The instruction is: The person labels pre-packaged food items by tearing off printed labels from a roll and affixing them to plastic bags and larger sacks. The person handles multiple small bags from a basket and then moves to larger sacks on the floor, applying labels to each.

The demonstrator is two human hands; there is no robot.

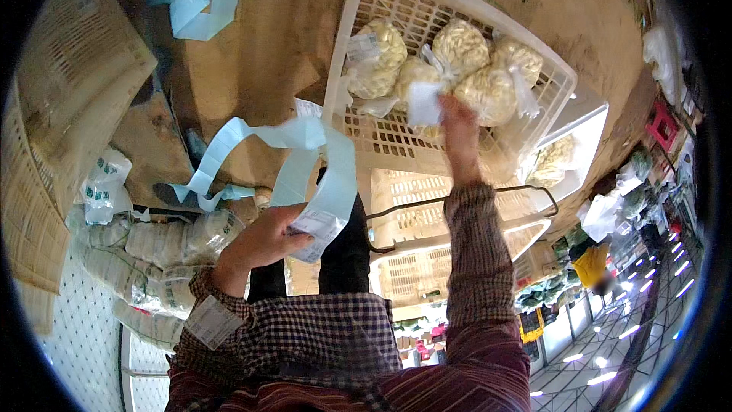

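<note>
My left hand (258, 243) grips a long light blue strip of labels (335, 175), which loops upward and trails off to the left. A printed label sits on the strip right beside my thumb. Over a cream plastic crate (568, 80), my right hand (460, 126) pinches a small white label (424, 104). Several clear knotted bags of pale, peeled pieces, perhaps garlic cloves, lie in that crate. One bag (389, 61) at the left carries a printed label. The white label in my right hand is right against or just above the bags; contact cannot be made out.
Another light blue strip (202, 11) lies on the brown floor. Crates (69, 69) stand at the left, above wrapped white bundles (152, 244). More crates (412, 259) with a dark handle are near my legs. A white box (587, 126) holding another bag stands right. A label sticks to my left sleeve.
</note>
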